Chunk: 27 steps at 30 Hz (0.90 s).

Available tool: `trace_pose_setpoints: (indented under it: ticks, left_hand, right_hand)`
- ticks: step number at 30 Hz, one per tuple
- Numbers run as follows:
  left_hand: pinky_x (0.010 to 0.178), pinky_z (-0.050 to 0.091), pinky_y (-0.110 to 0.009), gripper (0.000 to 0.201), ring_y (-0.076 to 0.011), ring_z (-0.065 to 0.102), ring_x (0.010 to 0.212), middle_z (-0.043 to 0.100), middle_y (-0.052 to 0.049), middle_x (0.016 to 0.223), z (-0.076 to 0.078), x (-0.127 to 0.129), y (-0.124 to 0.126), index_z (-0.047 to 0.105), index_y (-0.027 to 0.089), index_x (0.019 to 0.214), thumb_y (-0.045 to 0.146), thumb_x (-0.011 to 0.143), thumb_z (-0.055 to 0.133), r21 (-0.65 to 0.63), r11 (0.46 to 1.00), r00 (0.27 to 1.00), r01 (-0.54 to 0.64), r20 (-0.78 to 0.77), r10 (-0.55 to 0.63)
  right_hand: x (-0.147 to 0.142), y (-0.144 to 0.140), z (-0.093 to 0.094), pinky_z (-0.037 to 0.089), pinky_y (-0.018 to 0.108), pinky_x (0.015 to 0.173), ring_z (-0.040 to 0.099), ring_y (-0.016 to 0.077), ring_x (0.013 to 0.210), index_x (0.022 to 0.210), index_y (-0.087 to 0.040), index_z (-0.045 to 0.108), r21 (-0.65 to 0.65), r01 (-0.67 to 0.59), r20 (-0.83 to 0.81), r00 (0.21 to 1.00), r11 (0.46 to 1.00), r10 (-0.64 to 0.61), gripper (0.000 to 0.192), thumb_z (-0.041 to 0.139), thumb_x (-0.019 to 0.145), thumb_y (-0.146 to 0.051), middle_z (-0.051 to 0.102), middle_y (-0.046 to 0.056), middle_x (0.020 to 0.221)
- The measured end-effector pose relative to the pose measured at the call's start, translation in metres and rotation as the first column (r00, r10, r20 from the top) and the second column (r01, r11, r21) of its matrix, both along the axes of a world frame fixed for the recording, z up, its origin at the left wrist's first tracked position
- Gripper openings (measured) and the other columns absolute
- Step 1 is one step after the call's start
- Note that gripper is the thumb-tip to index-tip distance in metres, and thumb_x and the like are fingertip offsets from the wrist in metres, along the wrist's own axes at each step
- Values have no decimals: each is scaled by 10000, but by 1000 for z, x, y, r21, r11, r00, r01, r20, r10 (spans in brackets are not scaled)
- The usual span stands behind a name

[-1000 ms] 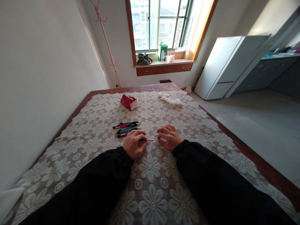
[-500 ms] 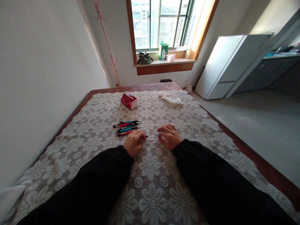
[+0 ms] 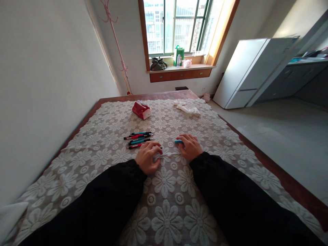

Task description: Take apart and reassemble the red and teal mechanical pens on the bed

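Near the middle of the lace-covered table [image 3: 164,191], both hands rest close together on the flowered cloth, dark sleeves running back toward the camera. The left hand [image 3: 147,158] is curled, its fingers pinched on one end of a thin pale rod, seemingly a clear pen refill [image 3: 167,154], with a dark pen tip poking out just beyond its knuckles. The right hand [image 3: 189,147] holds the other end of that refill low against the cloth, while its fingertips press on a small teal pen piece [image 3: 178,141] lying just ahead of them; whether those fingers grip the piece or merely cover it cannot be told. Just beside the left hand, a little further out, lies a row of finished-looking pens [image 3: 138,139], red and teal with dark ends, roughly parallel and touching or nearly so. Judged from this layout, several pens appear already put together and set aside, while the one between the hands is in parts, its refill not yet inside a barrel. Further up the table sit a red tissue pack [image 3: 141,110] and a crumpled white cloth [image 3: 187,108], well apart from the work. A white cabinet [image 3: 246,71] stands by the window.
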<state>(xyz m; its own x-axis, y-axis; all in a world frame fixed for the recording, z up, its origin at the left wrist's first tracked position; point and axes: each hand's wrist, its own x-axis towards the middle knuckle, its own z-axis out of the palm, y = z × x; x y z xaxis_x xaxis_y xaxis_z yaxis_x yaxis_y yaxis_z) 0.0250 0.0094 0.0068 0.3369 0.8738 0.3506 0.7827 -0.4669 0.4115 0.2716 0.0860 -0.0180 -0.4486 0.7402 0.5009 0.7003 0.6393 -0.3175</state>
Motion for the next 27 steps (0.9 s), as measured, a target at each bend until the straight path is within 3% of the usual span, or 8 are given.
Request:
trace_pose_setpoints:
  ticks: [2, 4, 8, 11, 18, 27]
  left_hand:
    - [1038, 425, -474, 201, -287, 534, 1198, 652, -49, 1223, -1, 0, 1, 694, 246, 928, 181, 738, 679, -7, 1000, 1000, -20, -12, 20]
    - [1036, 429, -473, 141, -282, 541, 1187, 657, -49, 1213, -2, 0, 2, 704, 245, 909, 210, 776, 674, -12, 999, 999, -34, -7, 34]
    - [1035, 432, -473, 116, -277, 547, 1178, 664, -46, 1201, -4, 0, 2, 712, 245, 899, 218, 791, 679, -15, 999, 999, -34, 0, 34]
    - [1023, 437, -474, 103, -276, 550, 1169, 671, -44, 1183, -3, 2, 2, 708, 244, 879, 204, 788, 683, -15, 999, 999, -38, 5, 39]
    - [969, 464, -475, 89, -280, 561, 1130, 683, -45, 1154, -4, 3, 2, 704, 248, 852, 190, 789, 681, -13, 998, 998, -56, 15, 56]
    - [978, 466, -486, 88, -285, 569, 1133, 694, -47, 1155, -2, 3, 2, 715, 253, 841, 192, 785, 685, -14, 998, 998, -61, 21, 61]
  right_hand:
    - [1, 3, -4, 424, 397, 919, 566, 242, 1019, 1003, -232, 692, -36, -19, 44, 999, 999, 21, 214, 564, 860, -139, 687, 63, 1051]
    - [1, 4, -6, 433, 371, 891, 574, 222, 979, 971, -237, 704, -51, -121, 79, 989, 991, 124, 186, 561, 883, -158, 686, 51, 993]
    - [0, 2, -3, 447, 340, 845, 591, 201, 937, 1034, -236, 706, -44, -278, 91, 955, 960, 281, 197, 561, 911, -185, 681, 50, 966]
    - [-1, -2, 2, 453, 352, 840, 594, 207, 924, 1079, -215, 673, -32, -292, 69, 953, 956, 294, 205, 578, 899, -193, 685, 55, 966]
    - [-4, -5, 3, 449, 393, 874, 579, 228, 994, 984, -224, 609, -19, -399, 63, 914, 917, 400, 173, 568, 833, -150, 678, 58, 1071]
    - [-4, -6, 2, 456, 394, 873, 583, 232, 989, 1049, -227, 611, -44, -382, 74, 920, 923, 385, 323, 540, 767, -88, 688, 58, 1057]
